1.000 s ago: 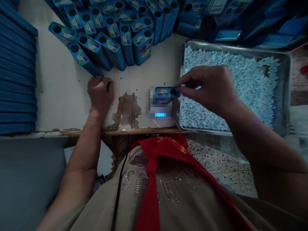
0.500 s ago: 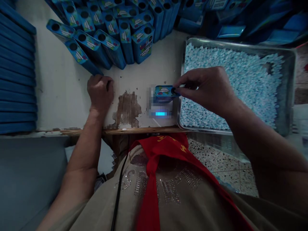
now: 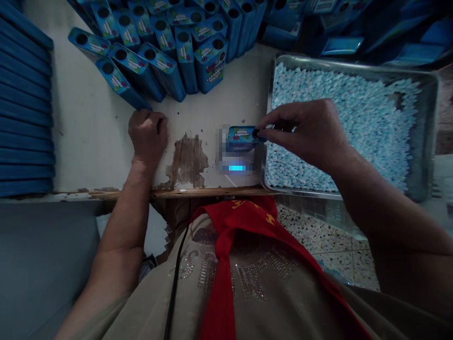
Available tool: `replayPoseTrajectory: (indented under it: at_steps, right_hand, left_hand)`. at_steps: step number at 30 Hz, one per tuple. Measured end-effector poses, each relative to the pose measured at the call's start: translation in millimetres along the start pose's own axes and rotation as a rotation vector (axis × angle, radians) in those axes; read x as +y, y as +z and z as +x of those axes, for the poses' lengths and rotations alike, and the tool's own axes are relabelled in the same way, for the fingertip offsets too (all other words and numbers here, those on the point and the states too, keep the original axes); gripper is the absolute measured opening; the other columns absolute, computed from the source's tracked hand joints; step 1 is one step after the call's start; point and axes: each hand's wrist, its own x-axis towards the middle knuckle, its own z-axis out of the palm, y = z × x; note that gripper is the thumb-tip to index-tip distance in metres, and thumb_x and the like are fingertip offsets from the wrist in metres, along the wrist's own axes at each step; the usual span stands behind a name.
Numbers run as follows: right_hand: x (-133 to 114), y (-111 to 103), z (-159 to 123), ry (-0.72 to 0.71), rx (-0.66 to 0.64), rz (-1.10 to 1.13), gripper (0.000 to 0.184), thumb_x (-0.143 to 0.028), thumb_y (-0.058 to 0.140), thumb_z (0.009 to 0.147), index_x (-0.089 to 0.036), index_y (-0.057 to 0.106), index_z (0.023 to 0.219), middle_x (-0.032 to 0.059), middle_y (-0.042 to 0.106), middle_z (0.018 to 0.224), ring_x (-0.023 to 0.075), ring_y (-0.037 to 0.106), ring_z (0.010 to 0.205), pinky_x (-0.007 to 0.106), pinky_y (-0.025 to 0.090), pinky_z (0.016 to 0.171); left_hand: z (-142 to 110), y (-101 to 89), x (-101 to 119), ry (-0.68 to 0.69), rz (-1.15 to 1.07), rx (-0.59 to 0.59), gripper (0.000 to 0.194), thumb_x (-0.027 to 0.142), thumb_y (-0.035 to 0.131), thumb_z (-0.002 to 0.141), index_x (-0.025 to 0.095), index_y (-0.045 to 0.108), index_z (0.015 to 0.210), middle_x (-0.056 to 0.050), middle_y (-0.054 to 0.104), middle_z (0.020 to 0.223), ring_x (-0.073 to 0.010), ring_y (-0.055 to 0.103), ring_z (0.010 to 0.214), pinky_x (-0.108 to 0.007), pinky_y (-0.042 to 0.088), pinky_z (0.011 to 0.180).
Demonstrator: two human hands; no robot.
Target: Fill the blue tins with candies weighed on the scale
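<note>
A small blue candy box (image 3: 242, 135) printed "Caramelo Macizo" rests on a scale (image 3: 236, 167) with a lit blue display, partly blurred by pixelation. The thumb and fingers of my right hand (image 3: 304, 130) are pinched together at the box's round dark hole. Whatever lies between those fingertips is hidden. Below that hand, a metal tray (image 3: 354, 192) holds many small pale blue and white candies (image 3: 318, 85). My left hand (image 3: 147, 132) lies curled into a loose fist on the table, at the lower end of a tilted blue box (image 3: 122, 85).
Several upright blue boxes (image 3: 163, 71) with round holes crowd the back of the table (image 3: 78, 141). A stack of flat blue boxes (image 3: 26, 118) lines the left side. More blue packs (image 3: 339, 46) lie in shadow behind the tray. The table's wooden edge (image 3: 212, 191) is chipped.
My right fingertips stay at the hole; a pale bit that showed by them earlier is no longer visible. The tray has shifted very slightly right. My left hand has not moved.
</note>
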Motion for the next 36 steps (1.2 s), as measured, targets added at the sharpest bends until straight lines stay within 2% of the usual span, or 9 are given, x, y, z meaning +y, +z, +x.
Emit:
replayPoseTrajectory:
  at_steps: [6,13,17,21,25,29,31,33,36]
  right_hand:
    - [-7.3,-3.9,-1.7,-0.014,0.011,-0.017,0.010,-0.028,0.089,0.099,-0.032,0.095,0.106,0.0031,0.091,0.103,0.0239,0.080,0.084,0.042,0.067,0.083]
    - [2.5,-20.4,-1.3,-0.062,0.465,0.086,0.008,-0.018,0.094,0.089,-0.025,0.090,0.086,0.0033,0.084,0.079,0.0179,0.065,0.065,0.037,0.044,0.062]
    - [23.4,-6.1,-2.7,0.024,0.381,0.229,0.007,-0.020,0.093,0.085,-0.025,0.088,0.085,0.0018,0.081,0.073,0.0164,0.060,0.061,0.036,0.041,0.059]
    - [43.0,8.6,-3.1,0.067,0.335,0.229,0.006,-0.032,0.092,0.088,-0.027,0.090,0.091,0.0021,0.082,0.076,0.0196,0.062,0.065,0.038,0.045,0.066]
    - [63.9,12.2,12.6,0.016,0.305,0.194,0.005,-0.036,0.090,0.091,-0.033,0.086,0.088,0.0041,0.086,0.086,0.0251,0.069,0.074,0.043,0.050,0.074]
    - [75.3,22.2,59.0,-0.061,0.224,0.131,0.009,-0.039,0.088,0.090,-0.034,0.081,0.087,0.0045,0.086,0.088,0.0270,0.071,0.079,0.045,0.052,0.081]
    - [74.9,31.9,92.3,-0.104,0.200,0.110,0.012,-0.039,0.088,0.087,-0.032,0.080,0.092,0.0036,0.085,0.088,0.0258,0.071,0.079,0.042,0.051,0.081]
    - [70.4,42.7,125.4,-0.150,0.181,0.111,0.018,-0.038,0.090,0.084,-0.031,0.078,0.095,0.0028,0.084,0.087,0.0244,0.068,0.076,0.039,0.048,0.078]
    - [60.0,55.1,161.2,-0.211,0.164,0.124,0.023,-0.038,0.091,0.080,-0.033,0.072,0.092,0.0031,0.079,0.079,0.0252,0.063,0.071,0.039,0.040,0.071]
  left_hand:
    - [-1.2,1.8,-5.0,0.015,0.094,-0.005,0.040,0.063,0.063,0.117,0.030,0.077,0.098,-0.012,0.077,0.109,-0.0338,0.068,0.128,-0.058,0.045,0.110]
    - [-2.4,3.4,-9.6,0.021,0.082,-0.016,0.030,0.053,0.070,0.116,0.026,0.080,0.104,-0.011,0.077,0.113,-0.0363,0.069,0.127,-0.060,0.046,0.117]
    - [-5.3,3.3,-0.3,0.021,0.134,0.020,0.011,0.032,0.072,0.109,0.027,0.077,0.101,-0.014,0.080,0.115,-0.0405,0.073,0.126,-0.062,0.052,0.120]
    - [-9.4,-5.8,17.2,0.057,0.151,0.038,0.014,0.028,0.071,0.113,0.028,0.077,0.100,-0.013,0.082,0.112,-0.0381,0.075,0.117,-0.059,0.057,0.116]
    - [-11.4,-19.6,64.4,0.134,0.057,0.094,0.022,0.047,0.072,0.123,0.031,0.081,0.110,-0.012,0.082,0.112,-0.0374,0.077,0.114,-0.061,0.060,0.114]
    - [-10.5,-14.1,151.7,0.491,-0.029,-0.031,0.053,0.072,0.082,0.118,0.033,0.081,0.153,-0.018,0.078,0.148,-0.0426,0.073,0.142,-0.069,0.061,0.124]
    - [-10.7,-4.1,195.9,0.616,0.016,-0.207,0.063,0.065,0.096,0.110,0.030,0.080,0.160,-0.023,0.073,0.159,-0.0447,0.071,0.151,-0.069,0.064,0.124]
    - [-11.7,2.3,227.0,0.621,0.125,-0.394,0.050,0.042,0.101,0.106,0.038,0.086,0.154,-0.021,0.079,0.148,-0.0435,0.080,0.138,-0.067,0.069,0.110]
    - [-11.0,-17.5,235.5,0.529,0.193,-0.528,0.049,0.019,0.093,0.106,0.047,0.088,0.147,-0.017,0.083,0.137,-0.0384,0.086,0.123,-0.064,0.073,0.097]
